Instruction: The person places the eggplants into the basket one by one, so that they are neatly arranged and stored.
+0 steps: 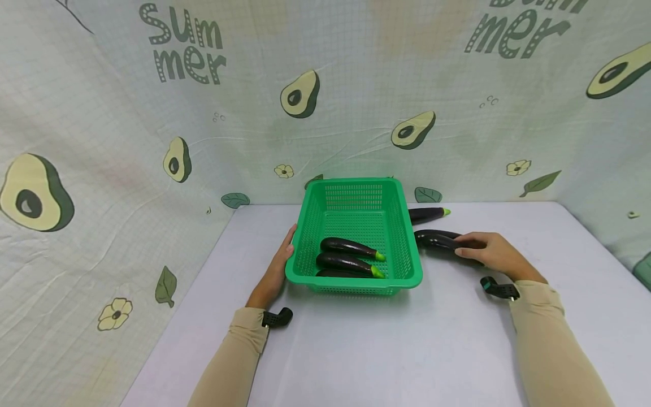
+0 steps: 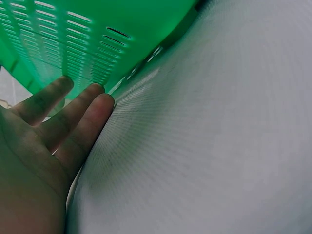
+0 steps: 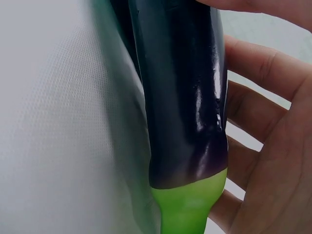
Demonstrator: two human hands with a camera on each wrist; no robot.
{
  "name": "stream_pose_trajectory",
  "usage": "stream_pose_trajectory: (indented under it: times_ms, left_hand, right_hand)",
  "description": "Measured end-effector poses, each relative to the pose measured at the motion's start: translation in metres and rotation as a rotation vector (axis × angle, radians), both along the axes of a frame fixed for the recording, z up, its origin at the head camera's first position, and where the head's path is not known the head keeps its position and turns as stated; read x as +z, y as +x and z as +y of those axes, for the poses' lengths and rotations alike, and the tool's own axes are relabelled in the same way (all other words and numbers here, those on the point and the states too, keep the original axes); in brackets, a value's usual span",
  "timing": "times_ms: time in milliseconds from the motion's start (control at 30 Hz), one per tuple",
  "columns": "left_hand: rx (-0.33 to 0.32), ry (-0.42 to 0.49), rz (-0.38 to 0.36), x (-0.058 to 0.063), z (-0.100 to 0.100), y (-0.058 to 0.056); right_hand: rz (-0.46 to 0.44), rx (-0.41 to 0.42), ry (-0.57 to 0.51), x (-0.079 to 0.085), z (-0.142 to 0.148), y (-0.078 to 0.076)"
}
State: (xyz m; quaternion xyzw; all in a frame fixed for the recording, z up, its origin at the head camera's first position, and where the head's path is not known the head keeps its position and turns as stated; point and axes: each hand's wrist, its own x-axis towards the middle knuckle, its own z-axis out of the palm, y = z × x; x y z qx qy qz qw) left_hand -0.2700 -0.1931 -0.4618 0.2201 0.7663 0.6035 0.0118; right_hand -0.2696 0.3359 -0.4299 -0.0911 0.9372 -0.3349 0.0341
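Observation:
A green plastic basket (image 1: pixel 351 284) stands in the middle of the table, with three eggplants (image 1: pixel 339 262) lying in its near part, the nearest mostly hidden by the rim. My left hand (image 1: pixel 274 268) is at the basket's left side; in the left wrist view its extended fingers (image 2: pixel 80 119) touch the slotted wall. To the right of the basket, my right hand (image 1: pixel 493 254) grips a dark, glossy eggplant (image 3: pixel 185 97) between thumb and fingers, its green stem end toward the wrist. Another eggplant (image 1: pixel 447 232) shows just behind the held one.
Farther back, one more eggplant (image 1: pixel 426 215) lies beside the basket's right wall, its green tip pointing right. A white cloth covers the table (image 1: pixel 376 350). Behind the table's back edge hangs a curtain (image 1: pixel 346 141) printed with avocados.

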Motion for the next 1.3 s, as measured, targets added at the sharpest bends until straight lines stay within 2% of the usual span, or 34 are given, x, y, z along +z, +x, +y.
stream_pose_trajectory:
  times_ms: [667,1000,1300]
  left_hand:
    - [-0.027,0.019,-0.019,0.0035,-0.0006,-0.0002]
    - [-0.007,0.011,0.005,0.0006,-0.0001,-0.0009]
    - [-0.003,0.013,0.01,-0.0003,-0.0003,0.0002]
  right_hand:
    - [0.026,-0.02,-0.052,0.0006,0.0017,0.0039]
    - [0.023,-0.039,-0.191,0.0037,0.0039,0.0056]
    - [0.043,-0.043,-0.194,-0.0001,0.0071,0.0032]
